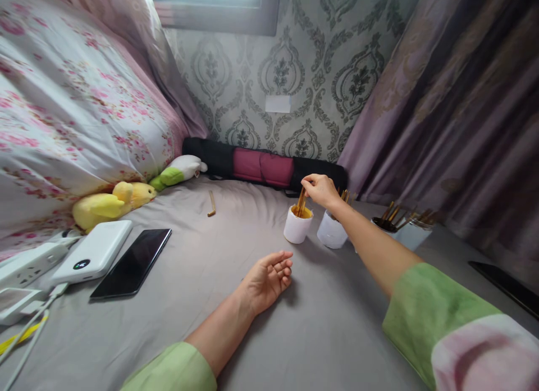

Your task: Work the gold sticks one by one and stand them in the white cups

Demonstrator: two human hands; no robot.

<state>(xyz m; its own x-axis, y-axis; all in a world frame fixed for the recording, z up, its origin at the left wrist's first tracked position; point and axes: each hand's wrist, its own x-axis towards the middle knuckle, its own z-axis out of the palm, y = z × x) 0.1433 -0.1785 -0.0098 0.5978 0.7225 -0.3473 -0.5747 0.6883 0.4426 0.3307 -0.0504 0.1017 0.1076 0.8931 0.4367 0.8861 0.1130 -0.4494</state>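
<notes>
the brown sticks stand bunched in a small white cup with a yellow inside, upright on the grey bed sheet near the middle of the bed. the right hand comes over from the right, its fingers closed in a pinch on the stick tops. a narrow grip from above seems to suit things this thin, and the cup's rim keeps them leaning together. a second white cup with more sticks sits just beside the first, partly behind the wrist. two further cups stand near the curtain.

the left hand lies palm up on the sheet in front of the cup, fingers loosely curled and holding nothing, likely just resting.

one loose stick lies apart toward the wall. the sheet between the cups and the phone gives room to move. the power bank and plush toys crowd the left edge, and a black and pink roll closes off the back.
</notes>
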